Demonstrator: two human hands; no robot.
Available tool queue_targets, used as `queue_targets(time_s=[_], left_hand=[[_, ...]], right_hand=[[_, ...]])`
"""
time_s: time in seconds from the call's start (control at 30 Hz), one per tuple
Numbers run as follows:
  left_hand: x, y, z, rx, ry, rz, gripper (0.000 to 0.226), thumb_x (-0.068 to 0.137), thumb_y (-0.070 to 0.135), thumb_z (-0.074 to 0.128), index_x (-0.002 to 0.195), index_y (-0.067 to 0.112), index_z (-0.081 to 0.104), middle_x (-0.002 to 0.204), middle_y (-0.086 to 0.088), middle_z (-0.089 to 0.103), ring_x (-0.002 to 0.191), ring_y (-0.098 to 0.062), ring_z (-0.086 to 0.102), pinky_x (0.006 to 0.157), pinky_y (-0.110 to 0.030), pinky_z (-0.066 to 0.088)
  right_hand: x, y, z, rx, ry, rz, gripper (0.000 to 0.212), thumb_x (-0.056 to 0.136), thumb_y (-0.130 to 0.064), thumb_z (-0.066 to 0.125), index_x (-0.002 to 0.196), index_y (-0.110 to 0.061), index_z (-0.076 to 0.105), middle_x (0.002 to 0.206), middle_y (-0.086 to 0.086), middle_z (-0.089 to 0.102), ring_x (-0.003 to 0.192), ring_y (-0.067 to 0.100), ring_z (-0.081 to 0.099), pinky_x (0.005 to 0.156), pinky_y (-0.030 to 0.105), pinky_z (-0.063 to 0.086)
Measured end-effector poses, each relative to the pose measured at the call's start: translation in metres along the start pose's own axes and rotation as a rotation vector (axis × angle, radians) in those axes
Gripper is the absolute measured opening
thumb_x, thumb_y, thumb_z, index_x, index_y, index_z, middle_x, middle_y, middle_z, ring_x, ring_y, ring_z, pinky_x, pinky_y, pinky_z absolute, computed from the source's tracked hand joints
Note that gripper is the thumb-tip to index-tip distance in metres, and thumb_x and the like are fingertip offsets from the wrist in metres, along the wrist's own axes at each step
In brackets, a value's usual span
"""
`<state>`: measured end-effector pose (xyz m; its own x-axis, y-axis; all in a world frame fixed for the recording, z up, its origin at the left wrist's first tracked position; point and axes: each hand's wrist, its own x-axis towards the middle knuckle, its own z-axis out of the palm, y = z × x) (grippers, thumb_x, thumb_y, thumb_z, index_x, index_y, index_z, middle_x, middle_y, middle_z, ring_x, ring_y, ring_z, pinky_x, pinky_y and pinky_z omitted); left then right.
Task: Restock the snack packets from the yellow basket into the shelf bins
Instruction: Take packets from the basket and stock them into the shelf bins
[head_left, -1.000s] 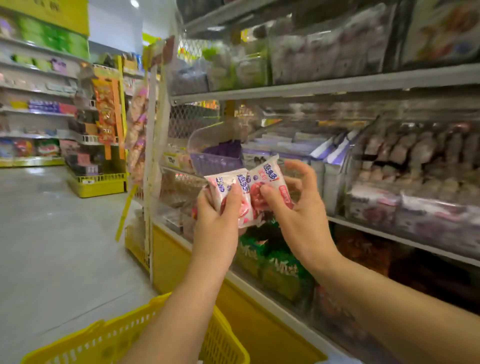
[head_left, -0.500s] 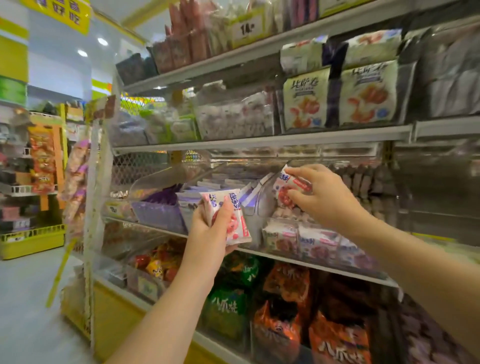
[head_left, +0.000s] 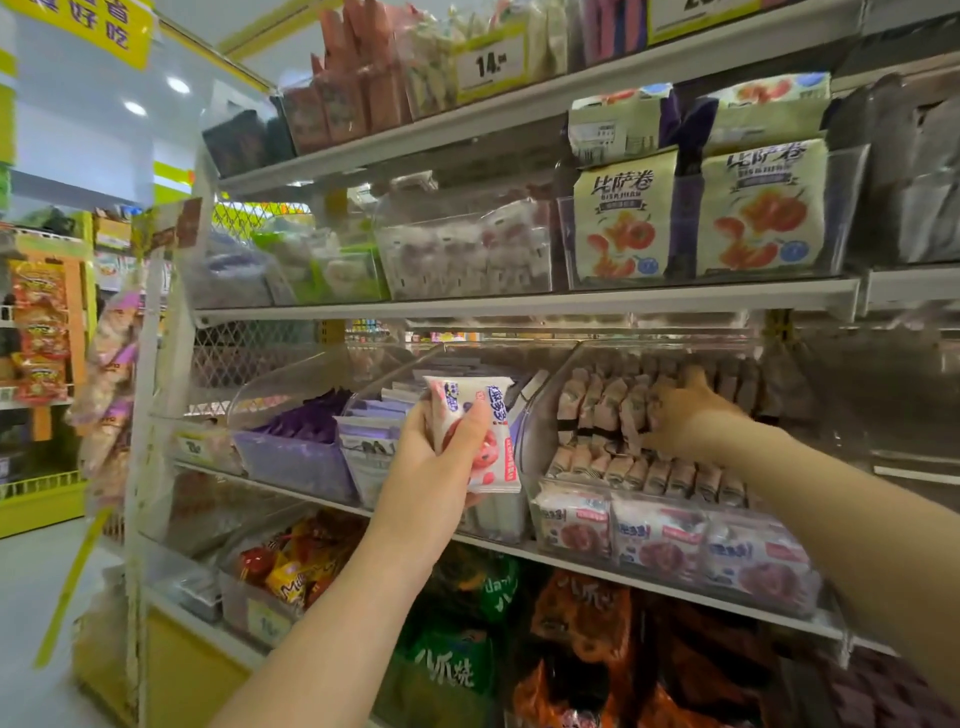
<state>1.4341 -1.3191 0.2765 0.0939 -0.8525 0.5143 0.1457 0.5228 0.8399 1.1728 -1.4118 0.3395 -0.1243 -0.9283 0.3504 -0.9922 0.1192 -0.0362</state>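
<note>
- Near the left end of the white metal shelf (head_left: 675, 590) stands a purple plastic bin of dark purple packets (head_left: 291, 457). It is not ours to fill, so we leave it alone.
- Just right of it, in front of the shelf's middle, our left hand (head_left: 426, 467) grips a small stack of white-and-pink foil snack packets (head_left: 480, 436). The thumb lies across the front and the fingers curl behind. The stack stands upright, outside every bin.
- Right of the stack, a clear plastic shelf bin (head_left: 537, 415) rests on the shelf. It holds rows of pinkish packets on edge (head_left: 597, 410), with flatter ones against its front wall.
- Our right hand (head_left: 685, 415) is deep in that bin, among the back rows. Its fingers look curled, but blur and the surrounding packets leave us unable to tell whether it pinches one.
- In our judgement, each packet should slot upright into a gap in a row, face forward, without tipping its neighbours. We would draw the hand straight out before taking the next packet from the left stack.
- The yellow basket is out of view.
</note>
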Motion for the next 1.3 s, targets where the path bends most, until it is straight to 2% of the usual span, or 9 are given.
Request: queue_targets(time_s=[0.2, 0.37, 0.5, 0.57, 0.73, 0.9, 1.03, 1.17, 1.3], left_hand=[[0.022, -0.009, 0.007, -0.060, -0.090, 0.011, 0.058, 0.065, 0.063, 0.061, 0.113, 0.031, 0.056, 0.092, 0.010, 0.073, 0.084, -0.007, 0.071, 0.072, -0.031, 0.059], [0.034, -0.019, 0.012, -0.141, -0.247, 0.060, 0.057, 0.063, 0.064, 0.061, 0.110, 0.033, 0.057, 0.092, 0.015, 0.072, 0.085, -0.003, 0.070, 0.061, -0.015, 0.053], [0.050, -0.020, 0.016, -0.186, -0.356, 0.082, 0.057, 0.068, 0.061, 0.061, 0.117, 0.032, 0.054, 0.098, 0.014, 0.072, 0.091, -0.005, 0.070, 0.074, -0.025, 0.058], [0.057, -0.020, 0.021, -0.209, -0.394, 0.078, 0.058, 0.069, 0.060, 0.061, 0.118, 0.032, 0.053, 0.099, 0.014, 0.071, 0.093, -0.006, 0.070, 0.077, -0.026, 0.058], [0.061, -0.025, 0.044, -0.277, -0.390, 0.018, 0.059, 0.065, 0.058, 0.065, 0.115, 0.026, 0.058, 0.094, 0.007, 0.073, 0.089, -0.012, 0.071, 0.083, -0.036, 0.058], [0.055, -0.028, 0.076, -0.357, -0.379, -0.116, 0.057, 0.056, 0.057, 0.071, 0.104, 0.028, 0.065, 0.097, -0.004, 0.074, 0.091, -0.022, 0.072, 0.079, -0.043, 0.058], [0.052, -0.023, 0.107, -0.400, -0.377, -0.228, 0.055, 0.053, 0.054, 0.069, 0.099, 0.024, 0.066, 0.081, -0.002, 0.070, 0.069, -0.017, 0.069, 0.056, -0.029, 0.055], [0.049, -0.018, 0.148, -0.446, -0.448, -0.407, 0.054, 0.065, 0.049, 0.067, 0.105, 0.013, 0.069, 0.098, -0.013, 0.072, 0.076, -0.025, 0.070, 0.067, -0.037, 0.058], [0.046, -0.018, 0.182, -0.544, -0.562, -0.571, 0.052, 0.076, 0.052, 0.061, 0.106, 0.012, 0.075, 0.111, -0.014, 0.071, 0.094, -0.026, 0.071, 0.077, -0.038, 0.058]], right_hand=[[0.012, 0.017, -0.003, -0.030, 0.039, -0.084, 0.058, 0.090, -0.044, 0.057, 0.142, -0.028, 0.038, 0.143, 0.013, 0.033, 0.117, 0.031, 0.052, 0.095, 0.033, 0.044], [0.024, 0.009, 0.005, 0.061, 0.102, -0.027, 0.061, 0.091, -0.036, 0.062, 0.142, -0.019, 0.034, 0.149, 0.020, 0.023, 0.124, 0.038, 0.047, 0.102, 0.038, 0.040], [0.013, 0.005, 0.008, 0.128, 0.192, 0.063, 0.071, 0.081, -0.032, 0.074, 0.139, -0.014, 0.036, 0.146, 0.020, 0.028, 0.126, 0.038, 0.044, 0.101, 0.039, 0.039], [0.004, 0.006, 0.008, 0.143, 0.178, 0.097, 0.079, 0.079, -0.032, 0.076, 0.142, -0.017, 0.032, 0.142, 0.016, 0.035, 0.122, 0.034, 0.047, 0.096, 0.037, 0.043], [-0.011, 0.014, 0.002, 0.094, 0.151, 0.042, 0.045, 0.090, -0.023, 0.058, 0.130, -0.016, 0.040, 0.108, 0.010, 0.063, 0.091, 0.025, 0.060, 0.075, 0.034, 0.050], [-0.021, 0.022, -0.027, -0.070, -0.002, -0.049, 0.067, 0.088, -0.038, 0.062, 0.142, -0.019, 0.027, 0.125, 0.009, 0.057, 0.108, 0.027, 0.058, 0.083, 0.033, 0.049], [-0.046, 0.047, -0.065, 0.245, 0.102, -0.246, 0.069, 0.085, -0.025, 0.066, 0.145, -0.028, 0.032, 0.124, -0.005, 0.060, 0.108, 0.008, 0.059, 0.090, 0.019, 0.048], [-0.079, 0.072, -0.069, 0.734, -0.132, -0.466, 0.097, 0.072, -0.024, 0.081, 0.143, -0.051, 0.021, 0.127, -0.021, 0.055, 0.113, 0.001, 0.060, 0.091, 0.025, 0.053], [-0.088, 0.083, -0.061, 0.547, 0.077, -0.536, 0.107, 0.064, -0.043, 0.081, 0.140, -0.062, 0.008, 0.142, -0.027, 0.028, 0.126, -0.007, 0.042, 0.099, 0.022, 0.047]])
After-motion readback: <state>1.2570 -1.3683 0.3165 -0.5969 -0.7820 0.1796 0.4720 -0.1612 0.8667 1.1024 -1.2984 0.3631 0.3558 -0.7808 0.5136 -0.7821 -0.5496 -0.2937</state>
